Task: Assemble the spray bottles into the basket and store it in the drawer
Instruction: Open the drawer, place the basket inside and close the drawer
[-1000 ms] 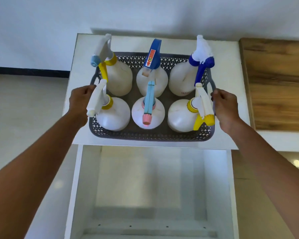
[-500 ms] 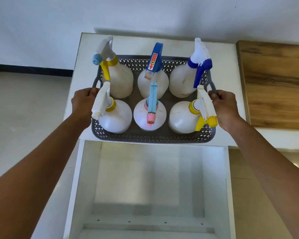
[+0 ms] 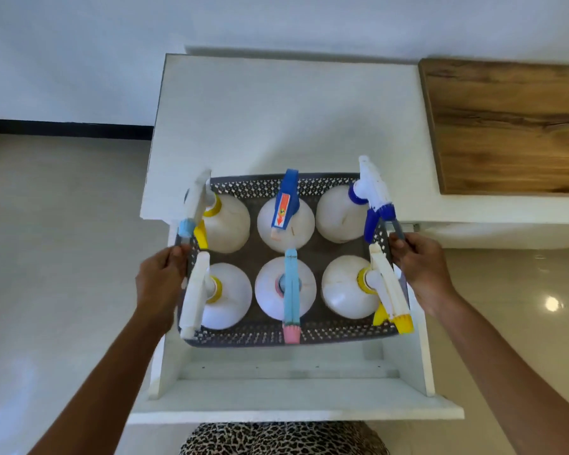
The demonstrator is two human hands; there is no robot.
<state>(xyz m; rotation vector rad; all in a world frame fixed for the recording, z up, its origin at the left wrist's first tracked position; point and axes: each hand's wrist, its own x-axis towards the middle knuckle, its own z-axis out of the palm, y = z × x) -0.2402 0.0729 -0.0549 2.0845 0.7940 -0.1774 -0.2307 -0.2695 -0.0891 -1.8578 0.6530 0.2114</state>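
With left hand (image 3: 160, 282) and right hand (image 3: 419, 269) clamped on the grey perforated plastic basket (image 3: 286, 334) — six white spray bottles (image 3: 227, 295) inside — any tilt over the open white drawer (image 3: 289, 399) could snag its far rim on the white cabinet top (image 3: 286, 119).

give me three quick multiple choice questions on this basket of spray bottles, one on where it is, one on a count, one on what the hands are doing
1. Where is the basket?
A. pushed to the back of the cabinet top
B. held over the open drawer
C. on the wooden board

2. How many spray bottles are in it?
A. four
B. five
C. six

3. What are the hands doing?
A. each grips a side handle of the basket
B. both rest on the drawer front
C. one pulls a bottle out

Answers:
1 B, the basket's near half overhangs the drawer's white interior, with only its far edge over the cabinet top.
2 C, two rows of three bottles, such as the pink-tipped bottle in the near row.
3 A, the left hand and the right hand are each closed on a handle at the basket's sides.
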